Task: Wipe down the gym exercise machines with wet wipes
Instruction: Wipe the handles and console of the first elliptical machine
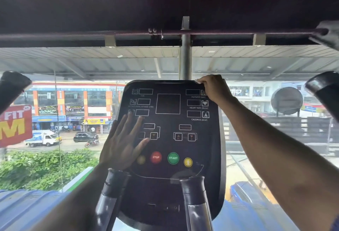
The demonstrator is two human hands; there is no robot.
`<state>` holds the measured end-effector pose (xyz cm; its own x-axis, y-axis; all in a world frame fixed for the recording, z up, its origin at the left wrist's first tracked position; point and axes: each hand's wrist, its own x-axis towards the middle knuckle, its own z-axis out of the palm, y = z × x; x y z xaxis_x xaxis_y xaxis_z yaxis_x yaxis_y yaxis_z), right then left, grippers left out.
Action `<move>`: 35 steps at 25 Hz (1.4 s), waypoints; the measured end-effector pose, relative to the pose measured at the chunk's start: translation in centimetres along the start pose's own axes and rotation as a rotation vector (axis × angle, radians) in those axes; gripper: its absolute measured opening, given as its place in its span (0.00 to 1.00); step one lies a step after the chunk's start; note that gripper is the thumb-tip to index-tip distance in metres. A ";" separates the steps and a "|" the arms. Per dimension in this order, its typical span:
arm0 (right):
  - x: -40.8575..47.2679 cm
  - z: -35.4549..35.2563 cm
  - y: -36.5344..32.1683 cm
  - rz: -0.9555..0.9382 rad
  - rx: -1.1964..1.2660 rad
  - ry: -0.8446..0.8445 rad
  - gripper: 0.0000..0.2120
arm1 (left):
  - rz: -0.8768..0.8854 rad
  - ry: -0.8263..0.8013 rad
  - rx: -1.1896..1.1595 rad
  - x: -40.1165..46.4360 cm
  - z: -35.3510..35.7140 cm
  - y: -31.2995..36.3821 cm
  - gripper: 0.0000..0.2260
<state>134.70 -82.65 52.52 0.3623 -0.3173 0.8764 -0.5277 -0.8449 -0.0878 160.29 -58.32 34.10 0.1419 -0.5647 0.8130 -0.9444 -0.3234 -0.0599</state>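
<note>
The left hand (122, 142) lies flat on the console (170, 133), fingers spread. The right hand (213, 88) pinches a small white wet wipe (197, 81) at the top edge. Better to keep bracing, wipe downward in rows, and press lightly near the START button (173, 158).

The console panel (170, 130) is positioned centrally, in front of a window through which a street lies below and behind. The left hand (122, 139) is laid flat on the panel's left half, above the STOP button (156, 157), which sits left of the START button (173, 158). The right hand (212, 87) is placed on the panel's upper right corner, and two handlebars (194, 199) rise before its lower edge.
</note>
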 end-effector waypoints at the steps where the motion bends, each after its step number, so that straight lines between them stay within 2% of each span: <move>1: -1.0 -0.3 0.4 0.012 0.044 0.039 0.14 | 0.005 -0.001 -0.011 0.0 0.1 0.0 0.37; 5: -4.4 -0.7 1.0 0.099 0.243 0.187 0.13 | 0.009 0.031 -0.042 0.2 0.7 -0.3 0.37; 7: -7.0 -0.2 0.4 0.203 0.329 0.271 0.13 | 0.027 0.051 -0.034 0.1 0.6 -0.3 0.36; 10: -12.6 1.1 -0.6 0.254 0.406 0.304 0.15 | 0.042 0.046 -0.029 0.1 0.4 0.0 0.36; 13: -14.5 0.4 -0.6 0.195 0.387 0.309 0.11 | 0.023 0.050 -0.030 -0.1 0.7 0.1 0.37; 17: -8.3 -0.6 1.8 0.311 0.182 0.277 0.10 | 0.019 0.056 -0.056 0.0 0.4 0.1 0.38; 21: -4.9 -1.1 2.8 0.250 0.118 0.196 0.09 | 0.014 0.048 -0.068 0.2 0.3 0.1 0.38; 25: -10.5 -0.1 2.1 0.358 0.189 0.240 0.08 | 0.009 0.050 -0.066 0.1 0.2 0.3 0.37; 28: -16.2 0.0 0.7 0.359 0.258 0.332 0.09 | -0.004 0.027 -0.055 -0.1 0.1 0.4 0.38; 31: -20.0 -0.3 -0.9 0.366 0.294 0.320 0.12 | -0.008 0.018 -0.056 0.0 0.0 0.3 0.39; 35: -16.9 -0.6 -0.2 0.287 0.259 0.299 0.09 | -0.004 0.004 -0.044 -0.1 -0.1 0.3 0.38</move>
<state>128.25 -76.92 38.01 -0.0260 -0.4478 0.8938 -0.3514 -0.8329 -0.4275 159.98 -58.30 34.10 0.1443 -0.5609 0.8152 -0.9560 -0.2915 -0.0313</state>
